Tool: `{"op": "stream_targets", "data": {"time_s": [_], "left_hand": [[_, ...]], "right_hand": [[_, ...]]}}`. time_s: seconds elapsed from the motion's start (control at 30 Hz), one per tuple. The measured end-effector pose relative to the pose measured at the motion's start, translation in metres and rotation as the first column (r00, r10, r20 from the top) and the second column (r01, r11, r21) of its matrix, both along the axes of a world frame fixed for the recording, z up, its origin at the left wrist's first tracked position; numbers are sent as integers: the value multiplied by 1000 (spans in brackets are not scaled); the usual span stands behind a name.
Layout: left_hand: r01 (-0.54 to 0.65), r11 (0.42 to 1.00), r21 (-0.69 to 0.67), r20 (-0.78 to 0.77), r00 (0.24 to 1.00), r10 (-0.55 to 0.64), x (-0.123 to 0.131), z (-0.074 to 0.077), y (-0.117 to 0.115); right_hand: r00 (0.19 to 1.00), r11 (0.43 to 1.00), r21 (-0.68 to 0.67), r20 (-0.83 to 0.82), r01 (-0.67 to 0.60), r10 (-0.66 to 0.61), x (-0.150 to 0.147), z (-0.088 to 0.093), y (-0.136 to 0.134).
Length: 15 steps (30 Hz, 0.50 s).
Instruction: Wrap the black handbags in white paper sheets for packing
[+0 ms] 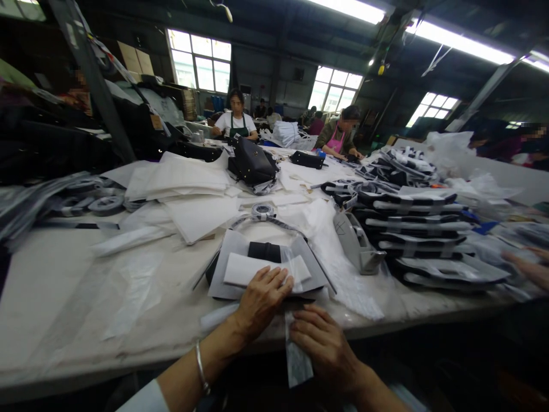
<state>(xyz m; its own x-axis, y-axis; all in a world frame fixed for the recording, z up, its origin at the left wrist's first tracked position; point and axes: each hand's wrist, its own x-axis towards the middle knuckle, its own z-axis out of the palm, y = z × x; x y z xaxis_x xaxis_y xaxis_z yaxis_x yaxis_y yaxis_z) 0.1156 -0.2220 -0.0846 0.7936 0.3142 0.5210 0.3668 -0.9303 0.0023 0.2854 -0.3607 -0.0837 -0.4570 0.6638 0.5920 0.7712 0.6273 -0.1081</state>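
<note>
A black handbag (211, 269) lies flat in front of me, its handle looping away from me. Over it are a grey-white wrapping sheet (218, 286) and a folded white foam sheet (240, 268); a black strap (263, 252) shows above the foam. My left hand (263, 297) rests on the foam with its fingers laid out flat. At the table's front edge, my right hand (321, 340) has its fingers closed on a see-through tape strip (299, 363). The strip runs up toward the bag and hangs below the edge. Its upper end is hard to make out.
A grey tape dispenser (355, 240) stands right of the bag, beside a stack of wrapped black bags (422, 240). White sheets (184, 183) and another black bag (253, 163) lie farther back. Two co-workers sit across the table; another person's hand (529, 266) is at far right.
</note>
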Motion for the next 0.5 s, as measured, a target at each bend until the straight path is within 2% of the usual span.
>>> {"op": "stream_targets", "data": {"time_s": [0.07,0.13,0.23,0.3,0.4,0.5], "left_hand": [[9,1000,19,10,1000,-9,-2,0,-2],[21,999,36,31,999,-22,-4,-2,-4],[42,998,44,71,996,-45,-6,-6,-6],[60,997,48,106,992,-65,-6,-9,-5],[95,995,26,169,981,-98,-7,-8,-3],[117,984,-134,236,968,-83,-8,3,-4]], "right_hand": [[992,997,-76,-122,-29,20,-7,12,5],[985,993,-108,-172,-51,31,-12,24,7],[991,993,-108,-128,-46,32,-13,38,12],[993,986,-164,-111,28,-46,-9,47,21],[973,925,-352,-120,143,-197,0,59,43],[964,840,-507,-61,193,-259,10,71,71]]}}
